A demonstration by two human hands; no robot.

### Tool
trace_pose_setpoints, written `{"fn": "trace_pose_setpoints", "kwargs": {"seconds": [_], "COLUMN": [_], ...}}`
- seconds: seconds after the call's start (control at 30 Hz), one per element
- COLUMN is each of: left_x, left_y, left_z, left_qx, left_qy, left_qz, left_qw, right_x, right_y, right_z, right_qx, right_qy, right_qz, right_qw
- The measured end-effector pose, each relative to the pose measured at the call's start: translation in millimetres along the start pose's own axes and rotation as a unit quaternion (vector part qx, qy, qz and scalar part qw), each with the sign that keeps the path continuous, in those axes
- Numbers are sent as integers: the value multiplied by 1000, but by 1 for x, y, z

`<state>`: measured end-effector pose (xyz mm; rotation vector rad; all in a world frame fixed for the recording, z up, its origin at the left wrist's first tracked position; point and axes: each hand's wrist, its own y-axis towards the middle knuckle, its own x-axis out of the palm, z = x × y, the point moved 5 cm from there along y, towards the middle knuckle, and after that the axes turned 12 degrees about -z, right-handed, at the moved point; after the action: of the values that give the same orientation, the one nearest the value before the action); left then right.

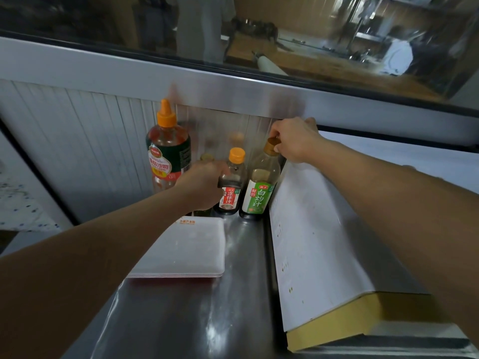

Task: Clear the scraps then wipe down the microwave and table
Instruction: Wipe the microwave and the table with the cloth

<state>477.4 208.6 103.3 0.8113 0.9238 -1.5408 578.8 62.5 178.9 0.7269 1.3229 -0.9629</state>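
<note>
Microwave (318, 244), long axis front-to-back; hands gripping red-label bottle (230, 187) and green-label bottle's (261, 187) cap.

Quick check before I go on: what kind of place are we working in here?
Most likely a commercial kitchen prep area: a stainless steel counter, sauce bottles against the wall, and a window onto a room with metal racks. Both hands grip bottles.
</note>
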Motion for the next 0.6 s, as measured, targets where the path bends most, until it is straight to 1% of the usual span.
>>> {"fn": "trace_pose_setpoints", "kwargs": {"seconds": [0.13,0.3,0.37,0.47,0.6], "left_x": [0,-5,-8,-12,-21], "left_y": [-2,-5,-8,-15,-30], "left_z": [2,8,11,15,26], "left_qx": [2,5,7,10,19], "left_qy": [8,26,29,30,34], "left_qz": [2,5,6,3,-1], "left_qw": [1000,1000,1000,999,999], "right_x": [1,0,-3,-12,-33], "right_y": [-3,-10,-16,-31,-60], "right_z": [2,1,2,5,10], "right_qx": [-2,-5,-5,-2,1], "right_qy": [1,1,21,81,111], "right_qz": [1,-19,-29,-38,-24], "right_qw": [1000,1000,999,996,993]}}
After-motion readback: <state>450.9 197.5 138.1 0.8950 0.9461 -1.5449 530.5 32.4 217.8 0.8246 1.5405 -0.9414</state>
